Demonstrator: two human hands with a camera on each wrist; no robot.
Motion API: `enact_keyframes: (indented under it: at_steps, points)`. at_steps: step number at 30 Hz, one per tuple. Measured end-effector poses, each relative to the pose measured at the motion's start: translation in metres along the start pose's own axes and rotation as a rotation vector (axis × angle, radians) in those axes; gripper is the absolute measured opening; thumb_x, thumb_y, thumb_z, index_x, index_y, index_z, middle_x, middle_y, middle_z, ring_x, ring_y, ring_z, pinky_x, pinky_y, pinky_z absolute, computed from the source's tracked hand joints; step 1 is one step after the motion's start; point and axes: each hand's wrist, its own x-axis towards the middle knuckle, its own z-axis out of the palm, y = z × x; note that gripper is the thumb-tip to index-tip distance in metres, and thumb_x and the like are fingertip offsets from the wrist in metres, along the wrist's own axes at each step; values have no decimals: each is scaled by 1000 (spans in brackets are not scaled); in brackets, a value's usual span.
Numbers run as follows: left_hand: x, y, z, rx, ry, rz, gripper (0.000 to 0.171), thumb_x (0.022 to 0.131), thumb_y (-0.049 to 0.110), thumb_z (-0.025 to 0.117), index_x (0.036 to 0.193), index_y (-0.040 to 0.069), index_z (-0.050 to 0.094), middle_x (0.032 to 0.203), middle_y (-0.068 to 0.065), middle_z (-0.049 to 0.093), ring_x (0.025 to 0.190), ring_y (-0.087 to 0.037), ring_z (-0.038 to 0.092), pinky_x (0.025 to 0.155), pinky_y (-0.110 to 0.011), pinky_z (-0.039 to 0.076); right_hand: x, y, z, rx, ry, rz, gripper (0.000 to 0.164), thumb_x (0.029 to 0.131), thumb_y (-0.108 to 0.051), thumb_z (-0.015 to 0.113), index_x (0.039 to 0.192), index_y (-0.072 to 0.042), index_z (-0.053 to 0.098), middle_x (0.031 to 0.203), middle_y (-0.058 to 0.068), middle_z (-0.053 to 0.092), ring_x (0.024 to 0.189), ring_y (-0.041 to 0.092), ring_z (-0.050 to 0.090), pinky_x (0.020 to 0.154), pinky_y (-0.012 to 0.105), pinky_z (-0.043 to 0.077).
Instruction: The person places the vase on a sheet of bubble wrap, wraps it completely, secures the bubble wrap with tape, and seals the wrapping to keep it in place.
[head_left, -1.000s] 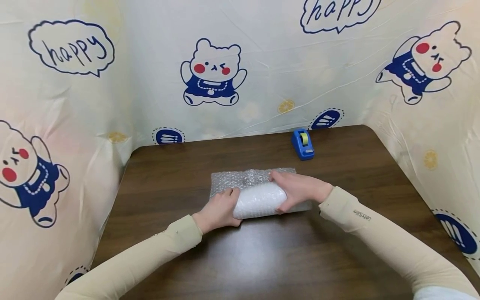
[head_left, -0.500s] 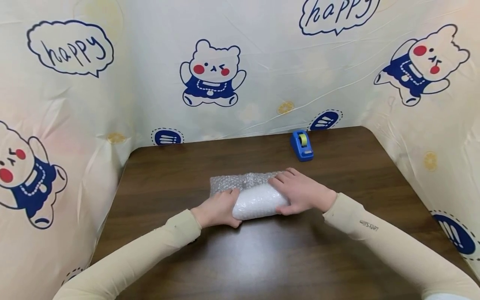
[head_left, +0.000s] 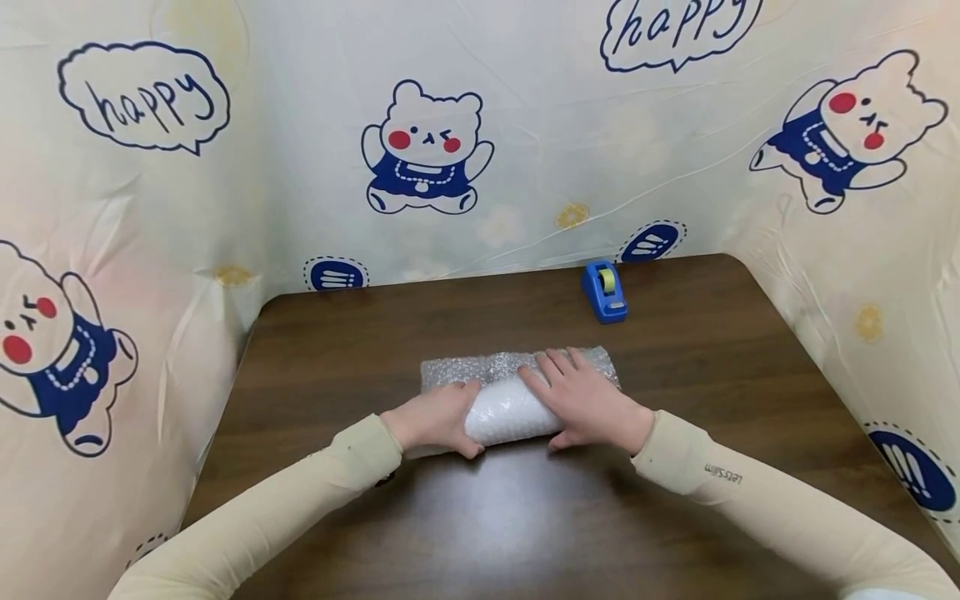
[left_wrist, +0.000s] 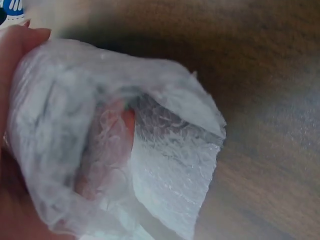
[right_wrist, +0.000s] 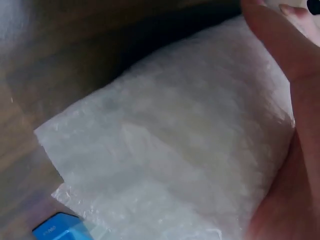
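A bundle rolled in bubble wrap (head_left: 504,414) lies crosswise on the dark wood table. My left hand (head_left: 433,417) grips its left end, thumb at the near side. My right hand (head_left: 592,404) holds the right part, with fingers spread over the top and the thumb low in front. A flat flap of bubble wrap (head_left: 457,371) extends behind the roll. In the left wrist view the end of the bubble wrap (left_wrist: 52,105) gapes open, and something reddish shows through the film. The right wrist view shows the wrap (right_wrist: 165,115) wide and loose-edged beside the right thumb.
A blue tape dispenser (head_left: 606,293) with yellowish tape stands behind the roll, toward the table's (head_left: 337,325) back right. A printed cloth (head_left: 540,150) with bears hangs round the back and both sides.
My right hand first shifts right along the wrap, then comes back left and lower over the roll. More of the flap's right corner shows now. My left hand keeps its grip.
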Motion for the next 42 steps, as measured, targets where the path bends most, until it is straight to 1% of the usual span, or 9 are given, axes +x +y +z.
enact_keyframes:
  at_steps: [9,19,21,24,27,31,34,37,42]
  points:
    - [-2,-4,2,-20,-27,30,65,67,42,89,111,6,56,83,1,62,70,-13,60,65,-32,54,0,-3,3,16,23,-28,95,69,-60,88,137,-5,52,117,15,63,105,35,61,88,51,52]
    - [-3,-6,1,-156,-52,-77,78,69,48,89,121,8,46,89,-1,63,70,-13,62,67,-31,53,11,8,2,78,-6,-64,90,66,-59,88,132,-7,55,112,12,65,98,31,61,82,48,50]
    - [-4,-7,0,-164,-50,-74,77,69,49,89,120,9,47,89,-1,63,71,-13,62,67,-31,54,12,9,2,87,-7,-70,90,66,-59,88,132,-7,56,112,11,65,98,30,61,82,47,50]
    - [-4,-8,-2,-126,-28,-50,75,69,51,88,117,8,50,90,0,61,77,-15,59,68,-33,52,15,11,1,104,-16,-71,88,66,-58,88,131,-8,56,112,11,65,98,30,61,82,47,50]
    - [-4,-9,-5,-14,-1,-22,77,70,58,85,118,6,55,105,-6,61,94,-23,57,77,-41,53,19,13,3,119,-32,-72,88,66,-58,87,132,-8,56,112,10,65,99,29,61,83,47,51]
    - [-3,-10,-6,87,11,47,82,72,64,83,120,1,59,116,-12,57,105,-28,53,87,-45,51,22,17,4,165,-92,-49,88,67,-58,86,134,-9,56,115,10,65,102,29,61,87,49,50]
    - [-2,-9,-8,89,14,85,84,71,61,87,119,-3,60,108,-11,57,98,-26,54,89,-41,50,24,20,3,216,-152,-21,88,68,-57,86,136,-10,54,118,10,64,105,30,59,91,52,49]
    - [-2,-4,-11,77,26,70,88,69,57,92,124,-3,58,109,-11,61,99,-26,59,91,-42,52,26,22,1,247,-182,-13,87,70,-56,85,137,-10,54,120,10,64,106,30,59,93,53,49]
    - [-9,10,-9,164,146,69,83,71,46,94,123,-2,51,96,-11,66,89,-30,67,78,-45,57,30,27,-1,272,-201,-17,86,69,-53,85,136,-9,55,121,10,65,106,30,60,91,54,50]
